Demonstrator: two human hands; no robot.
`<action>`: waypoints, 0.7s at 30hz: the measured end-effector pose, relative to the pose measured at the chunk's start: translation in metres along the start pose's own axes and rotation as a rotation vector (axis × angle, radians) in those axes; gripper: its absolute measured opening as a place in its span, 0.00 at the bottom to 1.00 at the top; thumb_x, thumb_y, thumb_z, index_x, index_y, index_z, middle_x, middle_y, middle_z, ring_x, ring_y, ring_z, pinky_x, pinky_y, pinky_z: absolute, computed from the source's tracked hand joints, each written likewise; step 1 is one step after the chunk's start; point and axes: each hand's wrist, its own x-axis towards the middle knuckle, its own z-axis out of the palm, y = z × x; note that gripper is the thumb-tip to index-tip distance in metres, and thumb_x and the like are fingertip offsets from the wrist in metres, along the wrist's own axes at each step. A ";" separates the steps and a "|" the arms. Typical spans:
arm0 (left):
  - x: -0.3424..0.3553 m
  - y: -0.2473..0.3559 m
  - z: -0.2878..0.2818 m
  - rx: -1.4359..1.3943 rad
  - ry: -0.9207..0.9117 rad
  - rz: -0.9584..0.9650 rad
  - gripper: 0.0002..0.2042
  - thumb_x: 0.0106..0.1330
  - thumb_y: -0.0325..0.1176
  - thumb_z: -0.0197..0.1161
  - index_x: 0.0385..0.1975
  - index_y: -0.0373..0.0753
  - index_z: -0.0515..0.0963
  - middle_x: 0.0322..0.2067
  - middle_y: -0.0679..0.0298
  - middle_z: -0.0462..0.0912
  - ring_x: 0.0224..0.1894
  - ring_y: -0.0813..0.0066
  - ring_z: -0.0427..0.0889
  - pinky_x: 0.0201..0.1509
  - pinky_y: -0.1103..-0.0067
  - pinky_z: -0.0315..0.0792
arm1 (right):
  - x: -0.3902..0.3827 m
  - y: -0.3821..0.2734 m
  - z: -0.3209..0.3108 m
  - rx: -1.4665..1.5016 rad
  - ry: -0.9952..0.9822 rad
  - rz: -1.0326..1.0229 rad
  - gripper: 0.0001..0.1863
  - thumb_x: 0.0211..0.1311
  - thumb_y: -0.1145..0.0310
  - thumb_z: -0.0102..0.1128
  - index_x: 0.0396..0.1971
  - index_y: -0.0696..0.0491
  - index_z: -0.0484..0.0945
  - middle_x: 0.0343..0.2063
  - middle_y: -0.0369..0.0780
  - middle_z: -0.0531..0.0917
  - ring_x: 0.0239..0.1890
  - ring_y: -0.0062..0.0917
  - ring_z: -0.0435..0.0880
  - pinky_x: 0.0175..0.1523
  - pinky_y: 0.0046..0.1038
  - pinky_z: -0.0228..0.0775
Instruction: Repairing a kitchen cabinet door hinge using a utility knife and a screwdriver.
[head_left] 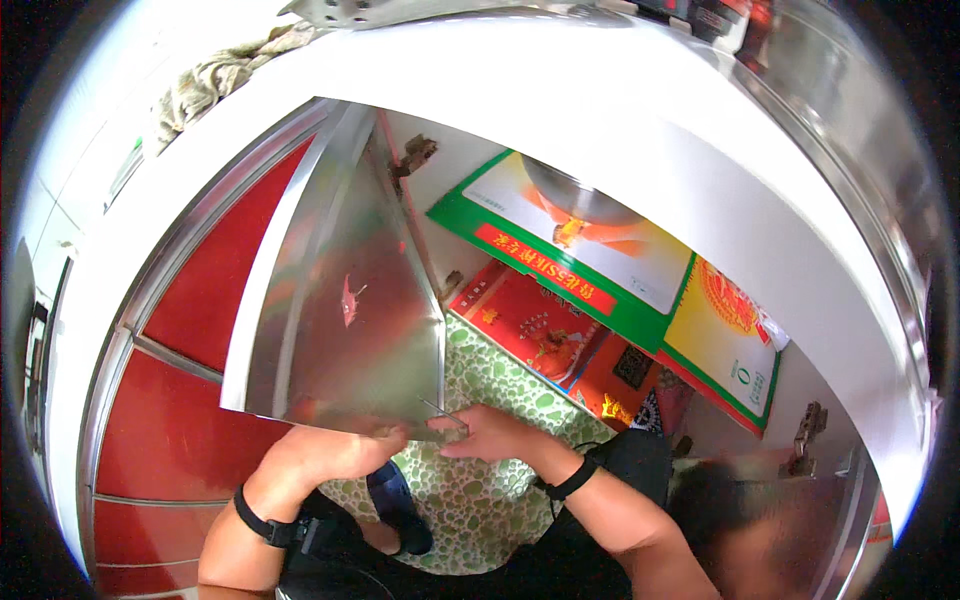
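An open cabinet door [345,300] with a metal-framed, shiny grey inner face stands left of centre. A torn red scrap [350,300] sticks to that face. My left hand [345,450] is closed at the door's lower edge, its fingertips partly hidden behind the edge. My right hand [488,434] is closed beside the door's lower right corner. A thin metal rod [436,409] points up and left from its fingers; its grip end is hidden, so I cannot make out its kind. Both wrists carry black bands.
Inside the cabinet stand a large green-and-white carton [600,240], a yellow-and-green carton [725,335] and a red package [535,335]. Hinges [810,430] show on the right side. A second shiny door [790,530] is at lower right. The floor [480,500] is green pebble-patterned. A cloth [215,80] lies on the white counter [450,60].
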 end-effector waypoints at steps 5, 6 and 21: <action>-0.037 -0.037 -0.042 -0.282 -0.307 -0.540 0.11 0.64 0.34 0.61 0.33 0.29 0.80 0.26 0.53 0.82 0.26 0.67 0.73 0.30 0.64 0.70 | 0.009 0.011 -0.004 -0.003 0.080 0.147 0.23 0.63 0.61 0.67 0.55 0.57 0.82 0.44 0.48 0.89 0.43 0.33 0.89 0.52 0.32 0.79; -0.076 -0.086 -0.045 -0.162 -0.357 -0.424 0.13 0.67 0.36 0.60 0.41 0.31 0.81 0.31 0.58 0.86 0.29 0.69 0.78 0.32 0.69 0.75 | 0.019 0.019 0.001 -0.048 0.107 0.078 0.22 0.63 0.61 0.66 0.54 0.57 0.83 0.43 0.48 0.89 0.43 0.34 0.89 0.51 0.32 0.79; -0.022 -0.026 -0.006 -0.308 -0.529 -0.316 0.21 0.67 0.46 0.68 0.49 0.34 0.82 0.40 0.49 0.87 0.38 0.57 0.85 0.45 0.65 0.79 | -0.003 0.069 -0.041 -0.072 0.350 0.040 0.13 0.71 0.69 0.60 0.49 0.55 0.86 0.35 0.37 0.90 0.30 0.21 0.85 0.38 0.26 0.79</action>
